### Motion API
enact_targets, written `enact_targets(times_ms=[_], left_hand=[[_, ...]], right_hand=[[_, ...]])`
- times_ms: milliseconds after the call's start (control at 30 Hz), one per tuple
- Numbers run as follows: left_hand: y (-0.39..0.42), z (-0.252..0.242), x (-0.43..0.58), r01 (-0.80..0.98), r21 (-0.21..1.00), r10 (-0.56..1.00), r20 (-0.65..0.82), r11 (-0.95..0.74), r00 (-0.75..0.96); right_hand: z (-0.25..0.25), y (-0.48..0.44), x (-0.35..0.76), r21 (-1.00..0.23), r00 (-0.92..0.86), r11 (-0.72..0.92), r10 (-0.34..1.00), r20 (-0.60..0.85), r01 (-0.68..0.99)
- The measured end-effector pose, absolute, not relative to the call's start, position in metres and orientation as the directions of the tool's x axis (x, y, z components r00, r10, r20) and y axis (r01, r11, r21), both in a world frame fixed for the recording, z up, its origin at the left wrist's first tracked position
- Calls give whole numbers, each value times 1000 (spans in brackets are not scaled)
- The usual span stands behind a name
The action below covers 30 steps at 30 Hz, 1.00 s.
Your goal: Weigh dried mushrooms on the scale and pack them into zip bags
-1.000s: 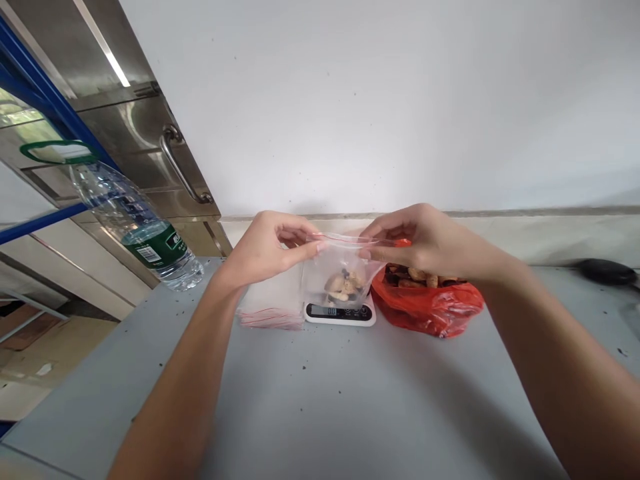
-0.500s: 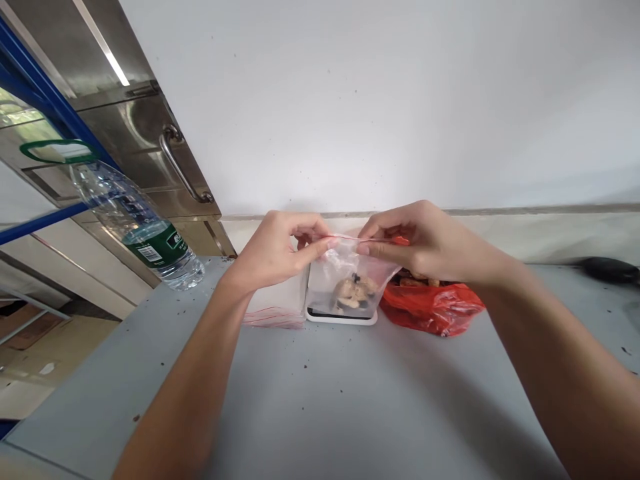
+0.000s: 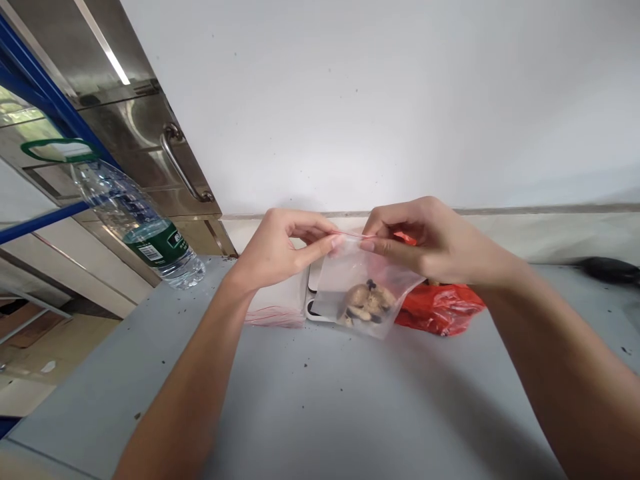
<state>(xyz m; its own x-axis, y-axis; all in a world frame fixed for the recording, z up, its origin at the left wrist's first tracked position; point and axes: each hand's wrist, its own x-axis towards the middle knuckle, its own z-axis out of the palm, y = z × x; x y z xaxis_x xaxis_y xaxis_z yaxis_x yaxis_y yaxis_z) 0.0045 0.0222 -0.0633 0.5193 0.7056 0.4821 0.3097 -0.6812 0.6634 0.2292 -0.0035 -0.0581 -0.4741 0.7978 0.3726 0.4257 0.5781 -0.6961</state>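
Observation:
A clear zip-lock bag (image 3: 345,273) hangs between my hands, its red-lined top edge pinched on both sides. Thumb and fingers of my left hand (image 3: 295,243) are closed on the left part of that edge. My right hand (image 3: 415,237) pinches it farther right. Inside the bag, at the bottom, lie several brown and pale dried pieces (image 3: 369,303) that look like sliced mushrooms. Behind and below the bag is a white-rimmed flat scale (image 3: 315,313), mostly covered. Beneath my left hand lies a stack of empty zip-lock bags (image 3: 277,307).
A red plastic bag (image 3: 445,310) sits right of the scale, partly behind my right hand. At the left edge of the grey table (image 3: 300,413) stands a large water bottle (image 3: 145,220) with a green handle. A black object (image 3: 610,269) lies far right, by the white wall.
The zip-lock bag with its pieces has swung to the right and toward me, baring more of the scale's left side. Both hands have shifted slightly right, keeping their pinch.

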Motion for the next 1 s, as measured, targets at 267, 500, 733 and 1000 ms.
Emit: enact_targets(times_ms=[267,500,733,1000], left_hand=[[20,-62,7,320,688,724,435,-651,536],[24,-60,0,346,632,700,477,-693,532],[24,-62,8,352,538,640,587,-766,495],[7,-56,54,415,165,351,834,-895,426]], right_hand=[[-62,-1,225,-670,-500,571,801,328,475],[-57,0,236,-705,-509,504,829,232,500],[-52,-1,240,-630,-494,448,862,115,634],[-59,-7,254,-634,-505,418,862,50,650]])
